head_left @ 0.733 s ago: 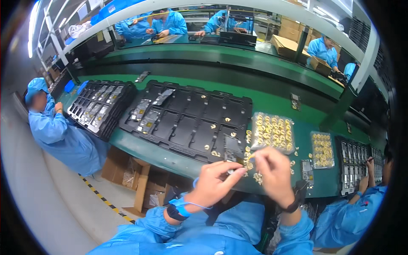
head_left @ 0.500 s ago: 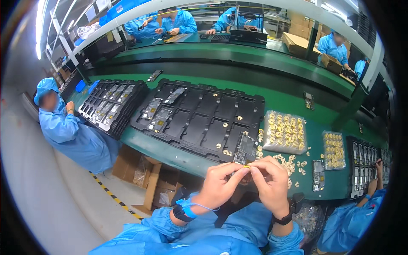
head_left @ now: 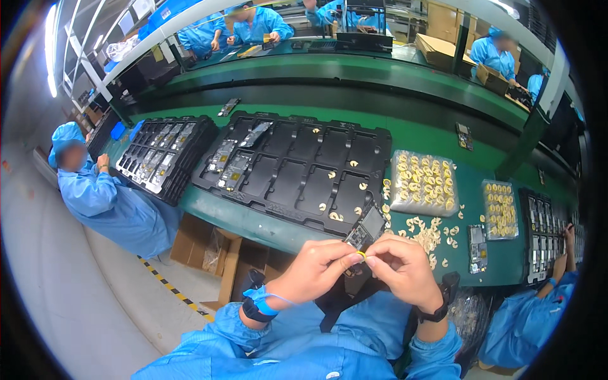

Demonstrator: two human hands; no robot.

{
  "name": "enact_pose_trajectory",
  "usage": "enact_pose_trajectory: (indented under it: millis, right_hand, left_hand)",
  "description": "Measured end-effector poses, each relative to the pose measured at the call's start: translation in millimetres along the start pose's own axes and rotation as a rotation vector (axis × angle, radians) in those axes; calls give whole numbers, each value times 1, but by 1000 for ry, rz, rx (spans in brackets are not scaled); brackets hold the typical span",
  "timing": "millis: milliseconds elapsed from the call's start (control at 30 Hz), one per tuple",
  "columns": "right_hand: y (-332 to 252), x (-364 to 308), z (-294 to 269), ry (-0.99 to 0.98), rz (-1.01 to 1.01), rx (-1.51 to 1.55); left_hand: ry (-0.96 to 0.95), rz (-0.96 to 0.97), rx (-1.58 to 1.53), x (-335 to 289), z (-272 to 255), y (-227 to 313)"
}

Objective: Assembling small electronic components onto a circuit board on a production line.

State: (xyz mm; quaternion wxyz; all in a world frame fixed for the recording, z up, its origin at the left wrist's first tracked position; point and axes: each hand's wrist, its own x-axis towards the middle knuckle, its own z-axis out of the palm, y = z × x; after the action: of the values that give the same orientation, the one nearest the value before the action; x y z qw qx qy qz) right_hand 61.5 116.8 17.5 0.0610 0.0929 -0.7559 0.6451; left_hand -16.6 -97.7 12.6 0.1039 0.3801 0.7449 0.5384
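Head cam: my L hand (head_left: 316, 266) pinches a small yellow piece (head_left: 361, 254) betw. thumb + forefinger, over the near edge of the counter (head_left: 472, 183). R hand (head_left: 405, 266) has thumb + forefinger tips at the same piece's R side; can't tell if they grip it too. Tilted circuit board (head_left: 368, 227) shows right behind the fingers, by the near R corner of the black tray (head_left: 288, 171); can't tell which hand, if any, supports it. Tray has 3 boards (head_left: 234, 170) at its L end, a few loose pale pieces (head_left: 336, 216) toward its R end. R of the tray: clear box (head_left: 418, 208) of yellow pieces, w/ a pale heap (head_left: 427, 235) on its near side, then a 2nd, smaller clear box (head_left: 502, 234). Another board (head_left: 477, 247) lies nr the counter's near edge, one more (head_left: 464, 136) toward the far edge. Co-worker (head_left: 101, 183) in blue sits L, beside stacked trays (head_left: 193, 166).
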Motion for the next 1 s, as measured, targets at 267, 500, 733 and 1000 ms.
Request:
enact_pose_trajectory:
  millis: [267,500,733,1000]
  right_hand:
    - [0,13,-2,15,-146,-156]
    - [9,2,10,241,-225,-265]
    - [16,-5,22,351,-271,-196]
    - [18,-6,13,489,-340,-231]
  left_hand:
    - [9,43,117,10,-3,9]
    - [-23,2,-29,11,16,2]
    - [-11,51,-15,6,19,-5]
    - [-47,160,-48,10,13,-11]
